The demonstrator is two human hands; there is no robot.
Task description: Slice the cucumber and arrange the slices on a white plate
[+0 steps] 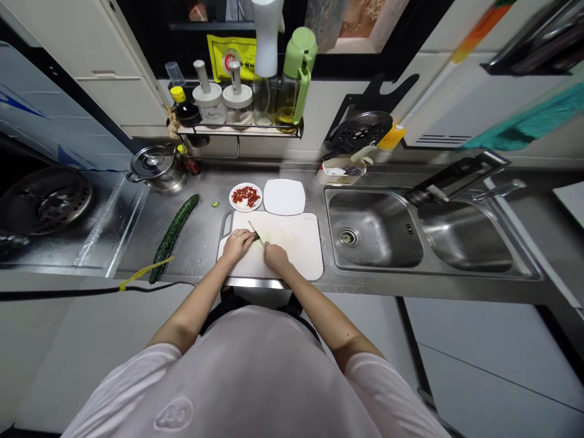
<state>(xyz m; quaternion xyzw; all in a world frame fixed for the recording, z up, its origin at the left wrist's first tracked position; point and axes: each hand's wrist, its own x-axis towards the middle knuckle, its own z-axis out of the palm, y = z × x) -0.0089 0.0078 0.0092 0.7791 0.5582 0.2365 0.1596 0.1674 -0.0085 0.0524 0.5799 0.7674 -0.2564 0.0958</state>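
Observation:
On the white cutting board, my right hand is closed round the handle of a kitchen knife. The blade points away from me, up and to the left. My left hand rests on the board just left of the blade, fingers pressed down on a dark green piece of cucumber, mostly hidden beneath the fingers and blade. A long whole cucumber lies on the steel counter to the left. A small cut cucumber end sits behind the board's left corner.
Behind the board stand a plate of chopped red pieces and a white plate. A lidded steel pot is at the back left. The double sink lies to the right. Above hangs a rack of bottles and jars.

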